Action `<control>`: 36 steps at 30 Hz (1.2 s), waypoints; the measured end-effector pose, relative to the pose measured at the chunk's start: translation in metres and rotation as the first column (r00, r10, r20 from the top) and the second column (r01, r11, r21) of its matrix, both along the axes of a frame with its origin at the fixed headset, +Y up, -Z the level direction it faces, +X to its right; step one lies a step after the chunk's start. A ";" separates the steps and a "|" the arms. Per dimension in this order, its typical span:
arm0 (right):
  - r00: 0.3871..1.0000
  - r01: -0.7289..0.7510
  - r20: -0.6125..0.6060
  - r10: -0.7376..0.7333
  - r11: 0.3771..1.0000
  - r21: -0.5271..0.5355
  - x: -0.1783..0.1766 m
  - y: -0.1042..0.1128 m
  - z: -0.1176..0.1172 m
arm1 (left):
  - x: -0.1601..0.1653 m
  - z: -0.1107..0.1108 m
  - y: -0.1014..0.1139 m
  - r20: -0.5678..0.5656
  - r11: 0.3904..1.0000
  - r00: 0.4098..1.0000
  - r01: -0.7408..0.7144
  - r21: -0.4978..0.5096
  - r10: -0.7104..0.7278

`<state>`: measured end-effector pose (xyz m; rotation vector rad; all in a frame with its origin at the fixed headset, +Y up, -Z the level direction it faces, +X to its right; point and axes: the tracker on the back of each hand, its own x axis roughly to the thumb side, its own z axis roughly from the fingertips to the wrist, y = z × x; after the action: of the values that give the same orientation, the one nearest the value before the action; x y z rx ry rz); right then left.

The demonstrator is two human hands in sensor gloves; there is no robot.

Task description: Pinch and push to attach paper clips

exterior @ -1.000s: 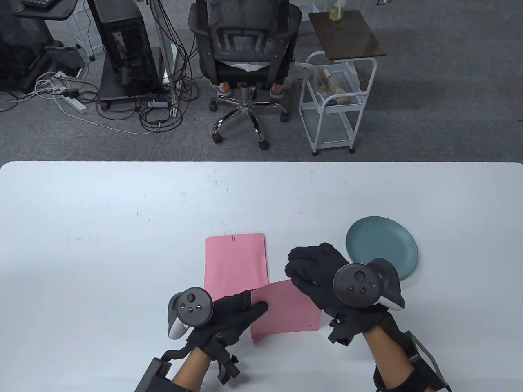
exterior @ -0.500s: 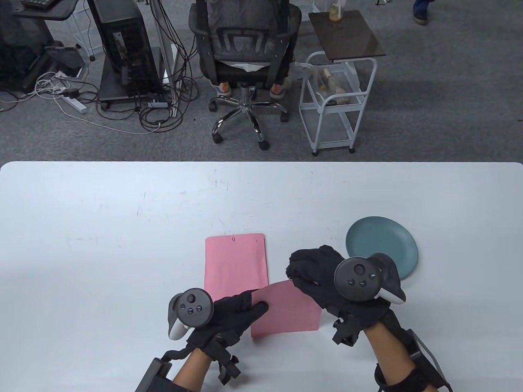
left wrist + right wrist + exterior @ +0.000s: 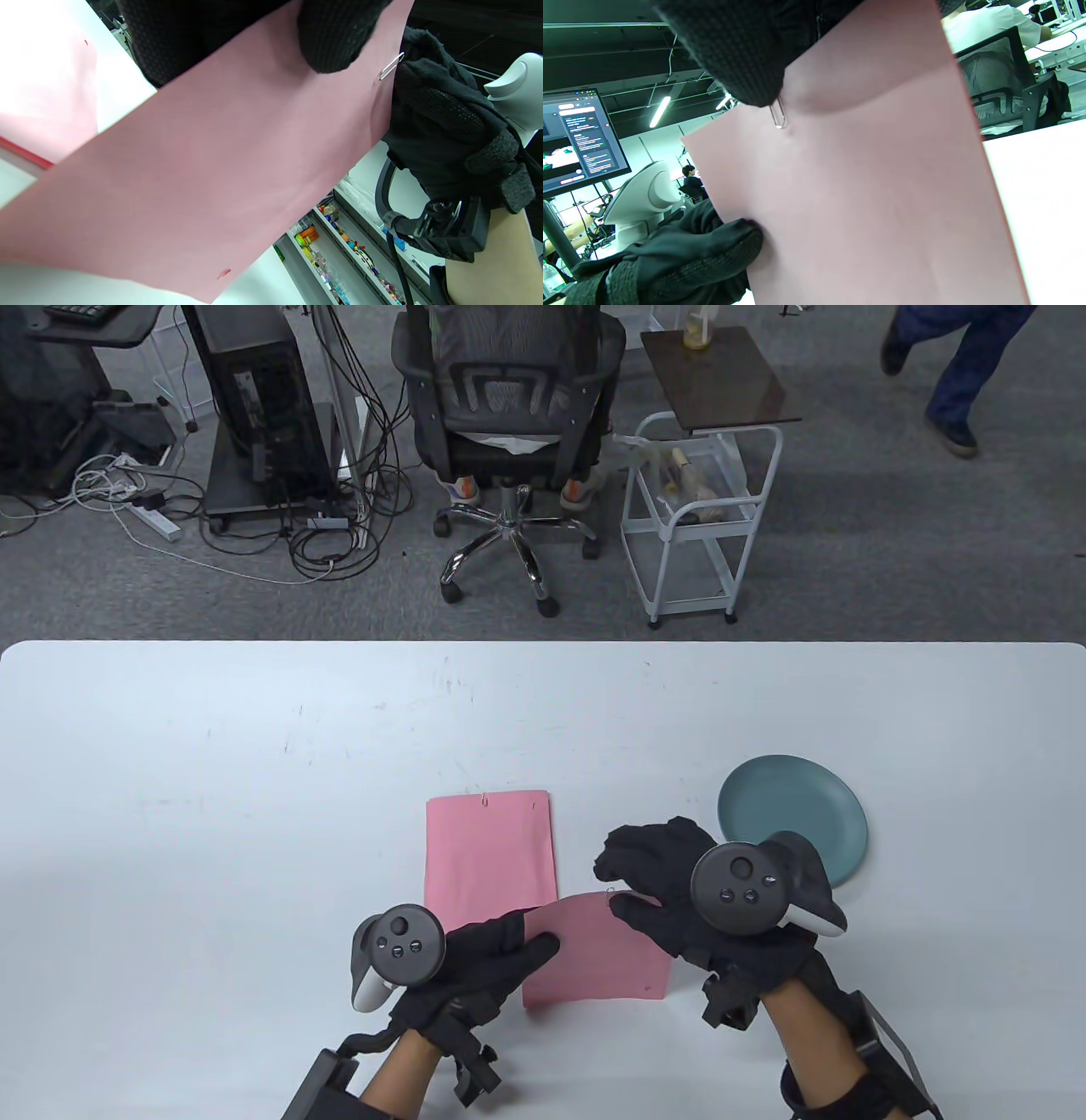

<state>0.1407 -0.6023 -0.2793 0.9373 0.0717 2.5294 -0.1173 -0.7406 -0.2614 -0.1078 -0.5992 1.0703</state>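
Observation:
A pink paper sheet [image 3: 594, 954] is held a little above the table between both hands. My left hand [image 3: 543, 943] pinches its left edge. My right hand [image 3: 618, 895] pinches its far edge, where a silver paper clip [image 3: 609, 891] sits. In the left wrist view the clip [image 3: 391, 65] straddles the sheet's [image 3: 220, 169] edge, right next to my right hand [image 3: 441, 127]. In the right wrist view a fingertip [image 3: 742, 63] covers the clip's [image 3: 778, 114] upper end. A second pink sheet [image 3: 490, 848] lies flat on the table with a clip [image 3: 484, 800] on its far edge.
A teal plate [image 3: 793, 810] sits on the white table [image 3: 212, 814] just right of my right hand. Beyond the table's far edge are an office chair [image 3: 509, 415], a white trolley [image 3: 700, 517] and a person walking at the top right [image 3: 959, 364].
My right hand's fingers have drawn back slightly, so the clip on the held sheet's far edge now shows. My left hand has barely moved. A person has walked into the background.

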 end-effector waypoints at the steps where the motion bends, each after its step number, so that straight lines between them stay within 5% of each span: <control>1: 1.000 -0.004 -0.001 0.004 1.000 0.001 -0.001 0.000 0.000 | 0.000 0.000 0.000 0.000 1.000 1.000 0.000 0.000 0.000; 26: 1.000 -0.023 -0.008 0.023 0.999 0.023 -0.001 0.004 0.006 | 0.001 0.001 0.001 -0.003 1.000 1.000 -0.015 0.001 0.015; 36: 0.985 0.103 0.106 -0.135 0.959 0.265 0.036 0.016 0.031 | -0.012 -0.003 0.016 -0.012 0.995 0.995 -0.096 -0.012 0.096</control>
<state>0.1771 -0.5859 -0.2478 0.8493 -0.3512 2.5158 -0.1296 -0.7247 -0.2647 -0.0843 -0.5925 1.1671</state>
